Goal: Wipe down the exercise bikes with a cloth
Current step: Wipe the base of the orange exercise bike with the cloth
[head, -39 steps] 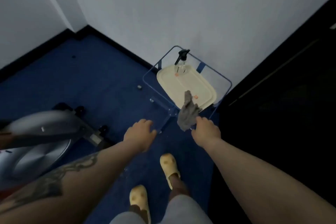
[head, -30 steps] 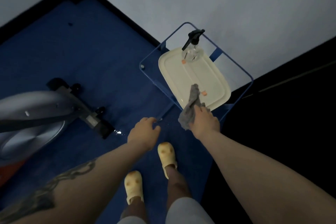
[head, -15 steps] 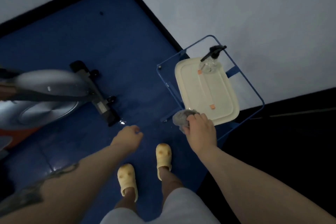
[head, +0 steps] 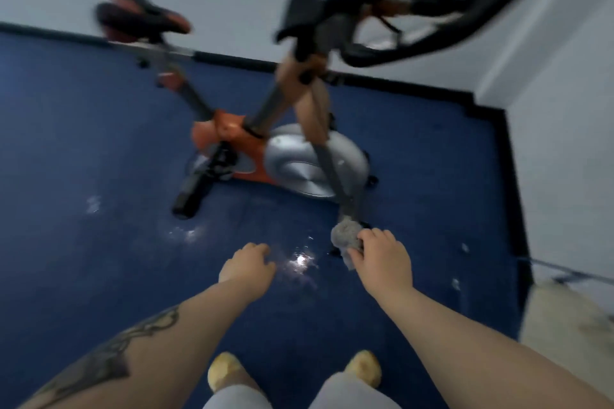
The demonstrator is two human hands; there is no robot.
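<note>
An orange and grey exercise bike (head: 292,163) stands on the blue floor ahead of me, blurred by motion, with a black saddle (head: 139,18) at upper left and black handlebars (head: 415,10) at upper right. My right hand (head: 382,259) grips a bunched grey cloth (head: 347,236) in front of the bike's front foot, apart from the frame. My left hand (head: 247,264) hangs beside it with loosely curled fingers and holds nothing.
White walls with a black skirting close the room behind and to the right of the bike. A cream tray edge (head: 564,319) shows at the lower right. Bright glare spots (head: 300,261) lie on the floor. My feet in yellow slippers (head: 226,372) are below.
The view has swung left from the small table with tray and spray bottle to the whole bike. My right hand still carries the cloth, now bunched tighter.
</note>
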